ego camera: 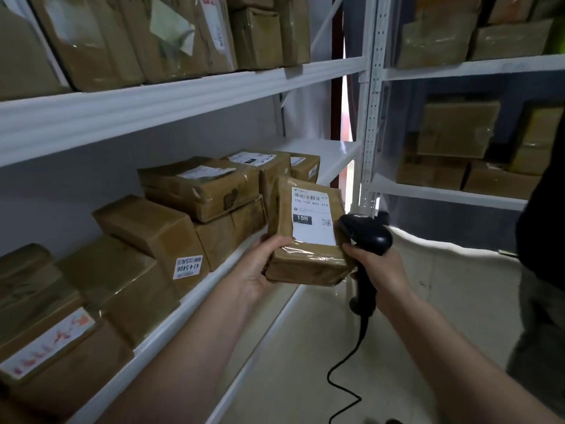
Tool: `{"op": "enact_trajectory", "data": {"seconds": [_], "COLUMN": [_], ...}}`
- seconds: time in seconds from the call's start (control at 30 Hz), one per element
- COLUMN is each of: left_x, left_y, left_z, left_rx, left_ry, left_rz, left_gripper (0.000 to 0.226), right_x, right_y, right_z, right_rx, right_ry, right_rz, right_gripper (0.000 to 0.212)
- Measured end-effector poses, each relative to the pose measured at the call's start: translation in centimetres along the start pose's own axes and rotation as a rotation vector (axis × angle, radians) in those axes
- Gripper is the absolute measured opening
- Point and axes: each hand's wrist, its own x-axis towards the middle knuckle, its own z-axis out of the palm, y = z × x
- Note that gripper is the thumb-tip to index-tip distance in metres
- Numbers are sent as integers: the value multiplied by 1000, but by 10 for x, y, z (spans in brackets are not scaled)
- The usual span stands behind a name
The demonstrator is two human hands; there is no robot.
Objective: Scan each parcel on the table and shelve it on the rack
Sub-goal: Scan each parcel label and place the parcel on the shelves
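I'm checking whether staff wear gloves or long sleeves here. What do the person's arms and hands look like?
Both are bare. The left hand and right hand wear no gloves, and no rings, watch or wristband show. Both forearms are uncovered as far as the frame's lower edge, so no sleeves are visible.

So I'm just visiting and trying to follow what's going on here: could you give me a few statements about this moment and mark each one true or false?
1. The left hand holds a brown parcel with its white label facing up. True.
2. The right hand is empty. False: it grips a black barcode scanner by the handle.
3. The scanner is cordless. False: a black cable hangs from the bottom of its handle.
4. The held parcel's label shows "15H" in a dark box. True.
5. The middle shelf beside the person holds no parcels. False: several brown shelved parcels sit on it, some stacked.
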Motion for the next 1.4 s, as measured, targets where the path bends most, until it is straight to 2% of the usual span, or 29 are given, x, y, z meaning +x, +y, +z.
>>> {"op": "enact_trajectory", "data": {"seconds": [0.1, 0.27, 0.4, 0.43, 0.53, 0.6, 0.7, 0.83, 1.0, 1.03, 1.2, 1.4], "left_x": [30, 107, 175, 191, 240, 271, 310, 354, 395, 403, 422, 420], "left_y": [13, 33, 47, 50, 58, 63, 66, 61, 65, 65, 72, 80], "left_z": [19, 71, 127, 139, 174, 192, 215, 234, 241, 239, 217, 202], "left_rx": [47, 120, 38, 13, -57, -133, -228, -340, -468, -477, -540, -562], "left_ry": [10, 9, 11, 13, 15, 47, 109, 206, 340, 383, 538, 591], "left_rz": [57, 106, 108, 106, 103, 81, 24, -32, -21, -15, -6, -13], "left_gripper": [39, 81, 103, 95, 40, 28, 30, 20, 13, 17, 65, 53], "right_x": [36, 119, 202, 223, 286, 326, 379, 432, 478, 485, 504, 512], "right_y": [-8, -42, -78, -84, -102, -110, -117, -115, -104, -101, -85, -73], "right_z": [0, -19, -39, -43, -52, -54, -51, -37, -12, -5, 28, 60], "right_rx": [44, 59, 74, 74, 61, 41, -15, -33, -44, -49, -79, -56], "right_ry": [36, 61, 54, 59, 50, 32, 11, -10, -64, -91, -237, -335], "right_rz": [-8, -64, -69, -65, -40, -40, -50, -87, -79, -74, -23, 31], "right_gripper": [28, 22, 22, 23, 16, 19, 18, 19, 18, 19, 17, 14]}}
